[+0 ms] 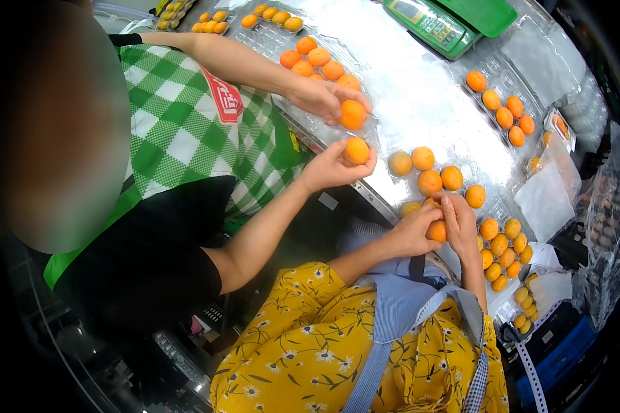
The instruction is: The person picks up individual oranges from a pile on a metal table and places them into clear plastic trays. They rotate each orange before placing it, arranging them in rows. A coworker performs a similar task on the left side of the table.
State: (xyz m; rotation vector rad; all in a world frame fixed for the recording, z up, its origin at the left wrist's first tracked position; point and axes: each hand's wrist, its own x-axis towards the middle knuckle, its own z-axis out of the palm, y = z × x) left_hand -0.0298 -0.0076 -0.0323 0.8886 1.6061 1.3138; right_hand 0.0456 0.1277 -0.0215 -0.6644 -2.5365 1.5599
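Observation:
Just over the near edge of the metal table (372,199), my left hand (412,233) grips a round orange citrus fruit (436,231). My right hand (457,219) curves around the other side of the same fruit, its fingers bent above it. Beyond my hands, several loose orange fruits (430,183) lie on the table. Close to my right wrist stands a clear plastic tray (504,252) filled with smaller orange-yellow fruits.
At my left a co-worker in a green checked apron (181,129) holds one fruit in each hand. A green scale (434,26) stands at the far side. More fruit trays (504,116) sit to the right, with a plastic bag (607,222) beyond.

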